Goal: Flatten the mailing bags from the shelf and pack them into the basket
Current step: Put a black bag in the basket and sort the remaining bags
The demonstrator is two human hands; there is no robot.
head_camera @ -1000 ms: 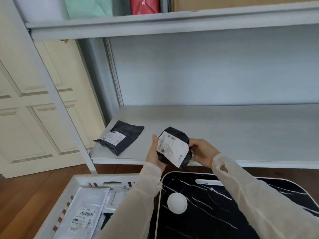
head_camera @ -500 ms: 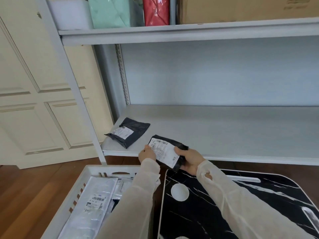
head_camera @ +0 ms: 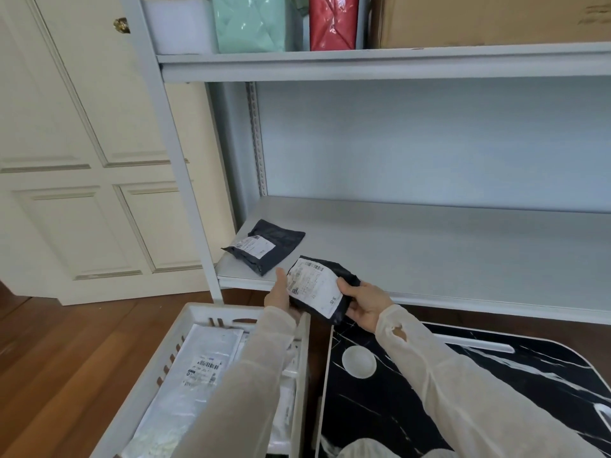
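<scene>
Risk here: black mailing bag (head_camera: 319,287), pinched between my left hand (head_camera: 281,297) and right hand (head_camera: 365,305), looks still puffy, so it might spring open in the basket (head_camera: 198,314).

Soft, even daylight is filling the scene; shadows are lying faint under the shelf (head_camera: 380,66). Wide-angle distortion is bending edges, and fine print is blurring.

Barcoded white shipping labels sit on three mailers — none legible. They are the held black bag (head_camera: 317,289), the shelf bag (head_camera: 264,246) and the basket's white mailer (head_camera: 198,375).
</scene>
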